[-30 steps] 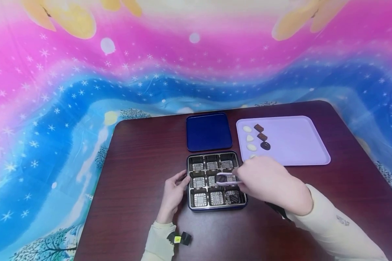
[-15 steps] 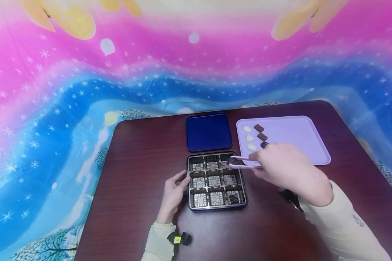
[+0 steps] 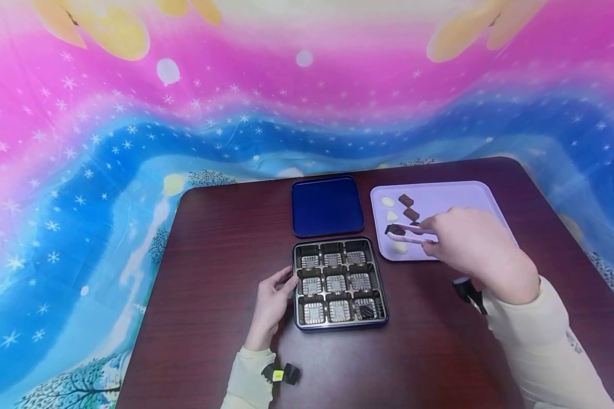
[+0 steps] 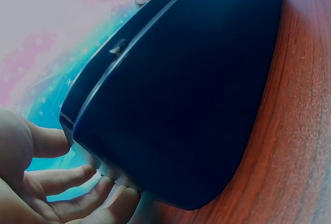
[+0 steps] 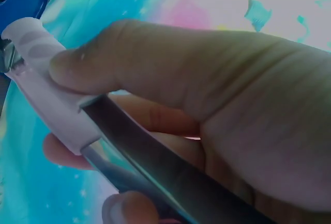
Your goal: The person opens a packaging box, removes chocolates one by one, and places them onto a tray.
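My right hand [image 3: 468, 241] holds pale pink tongs [image 3: 413, 238], thumb on one arm and fingers on the other in the right wrist view. Between the tong tips is a dark chocolate [image 3: 393, 229], over the left part of the lilac tray [image 3: 486, 227]. It overlaps a white oval chocolate there. My left hand [image 3: 272, 301] holds the left side of a dark blue tin [image 4: 170, 94], thumb at the rim and fingertips on the wall. The tin's insert [image 3: 336, 292] has square compartments; one dark striped chocolate [image 3: 366, 311] lies in the front right one.
A blue lid [image 3: 327, 206] lies behind the tin. White chocolates [image 3: 387, 201] and brown rectangular chocolates [image 3: 411, 214] stand on the tray, with a dark oval one partly hidden by the tongs. A patterned cloth [image 3: 266, 102] hangs behind the brown table [image 3: 225, 244].
My right hand has carried the tongs and dark chocolate from above the tin's middle row, rightward and back, to over the tray. My left hand and the tin have stayed put.
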A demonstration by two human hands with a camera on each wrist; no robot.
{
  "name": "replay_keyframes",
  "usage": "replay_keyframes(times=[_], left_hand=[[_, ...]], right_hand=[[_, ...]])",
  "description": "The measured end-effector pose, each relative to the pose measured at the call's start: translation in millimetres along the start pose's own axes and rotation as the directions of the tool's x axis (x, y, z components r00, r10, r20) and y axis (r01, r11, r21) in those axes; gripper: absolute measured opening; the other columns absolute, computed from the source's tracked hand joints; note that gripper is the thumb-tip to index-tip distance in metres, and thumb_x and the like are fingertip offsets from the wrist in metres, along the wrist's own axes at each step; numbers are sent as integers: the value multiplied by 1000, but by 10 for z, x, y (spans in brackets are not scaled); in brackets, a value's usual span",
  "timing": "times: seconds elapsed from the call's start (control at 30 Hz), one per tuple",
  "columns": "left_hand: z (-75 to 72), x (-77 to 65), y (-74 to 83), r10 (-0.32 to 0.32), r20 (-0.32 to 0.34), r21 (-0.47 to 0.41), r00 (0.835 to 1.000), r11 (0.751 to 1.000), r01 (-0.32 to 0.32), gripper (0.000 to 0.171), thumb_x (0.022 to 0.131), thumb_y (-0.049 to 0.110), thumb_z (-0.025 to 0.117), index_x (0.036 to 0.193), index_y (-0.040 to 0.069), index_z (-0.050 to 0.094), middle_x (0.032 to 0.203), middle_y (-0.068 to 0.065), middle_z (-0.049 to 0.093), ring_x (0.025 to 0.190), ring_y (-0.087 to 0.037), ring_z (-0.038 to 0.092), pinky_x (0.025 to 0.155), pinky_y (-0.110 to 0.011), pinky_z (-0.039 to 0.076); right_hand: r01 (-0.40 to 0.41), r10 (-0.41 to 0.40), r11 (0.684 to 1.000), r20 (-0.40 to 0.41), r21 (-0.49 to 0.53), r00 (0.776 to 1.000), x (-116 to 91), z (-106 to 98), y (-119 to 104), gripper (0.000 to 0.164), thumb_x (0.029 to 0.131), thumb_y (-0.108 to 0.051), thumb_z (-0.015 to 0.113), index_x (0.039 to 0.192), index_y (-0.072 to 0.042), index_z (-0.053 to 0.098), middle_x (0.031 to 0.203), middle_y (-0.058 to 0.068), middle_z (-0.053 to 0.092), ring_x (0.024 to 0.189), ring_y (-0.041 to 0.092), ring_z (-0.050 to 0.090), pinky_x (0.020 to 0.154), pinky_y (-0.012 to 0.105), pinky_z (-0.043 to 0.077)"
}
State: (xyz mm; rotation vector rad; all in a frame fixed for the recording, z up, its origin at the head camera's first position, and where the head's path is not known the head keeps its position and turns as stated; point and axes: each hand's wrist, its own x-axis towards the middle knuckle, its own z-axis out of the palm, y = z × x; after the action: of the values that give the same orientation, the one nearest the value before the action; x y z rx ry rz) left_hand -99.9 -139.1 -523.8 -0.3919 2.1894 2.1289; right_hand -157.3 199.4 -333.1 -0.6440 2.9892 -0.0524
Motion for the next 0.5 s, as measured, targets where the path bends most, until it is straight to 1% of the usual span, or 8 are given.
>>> replay_keyframes(times=[0.17, 0.23, 0.4, 0.5], left_hand=[[2, 3, -8, -3, -1, -2, 1000, 1000, 3, 43, 99, 8, 63, 138, -9, 56, 133, -27, 61, 99, -27, 67, 69, -29, 60], [2, 5, -11, -2, -2, -2, 1000, 1000, 2, 43, 99, 8, 63, 138, -9, 56, 133, -27, 61, 100, -27, 67, 69, -27, 59], [0, 5, -7, -1, -2, -1, 1000, 1000, 1, 43, 99, 7, 63, 138, -9, 56, 133, -27, 61, 100, -28, 67, 68, -26, 58], [-2, 4, -6, -6, -2, 2, 1000, 1000, 6, 43, 99, 8, 63, 138, -8, 56, 133, -27, 61, 99, -27, 67, 68, -27, 59]], right_hand=[[-60, 60, 998, 38, -7, 997, 52, 67, 178, 15, 82, -23, 76, 96, -18, 78, 64, -4, 60, 61, 20, 54, 50, 45, 44], [-80, 80, 997, 60, 1, 995, 73, 102, 248, 18, 82, -24, 77, 98, -17, 79, 65, -4, 61, 62, 21, 54, 49, 45, 44], [-126, 123, 992, 121, 13, 985, 127, 194, 392, 27, 81, -26, 81, 103, -11, 79, 73, 0, 67, 67, 22, 56, 51, 45, 47], [-147, 143, 989, 141, 18, 980, 157, 251, 463, 29, 81, -27, 82, 104, -10, 79, 77, 2, 70, 68, 22, 56, 53, 46, 48]])
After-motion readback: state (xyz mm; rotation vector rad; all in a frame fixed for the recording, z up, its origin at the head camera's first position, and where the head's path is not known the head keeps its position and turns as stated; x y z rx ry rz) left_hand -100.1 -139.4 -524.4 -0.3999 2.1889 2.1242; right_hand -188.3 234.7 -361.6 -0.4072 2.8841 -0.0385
